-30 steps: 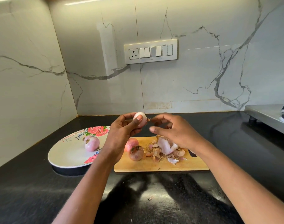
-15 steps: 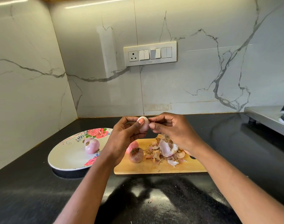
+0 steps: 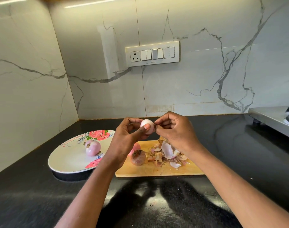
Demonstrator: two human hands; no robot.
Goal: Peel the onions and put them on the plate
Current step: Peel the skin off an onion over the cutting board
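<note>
Peeling step, second onion (image 3: 147,127): left hand (image 3: 125,139) grips it above the board (image 3: 157,170) mid-counter, right hand (image 3: 175,130) pinches skin at its tip; next likely calls for stripping that scrap, then transfer to plate (image 3: 66,155) at left, one peeled bulb (image 3: 93,149) there.

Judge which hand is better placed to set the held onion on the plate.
Left. The left hand already grips the pale onion and is nearer the floral plate; the right hand only pinches at its tip.
</note>
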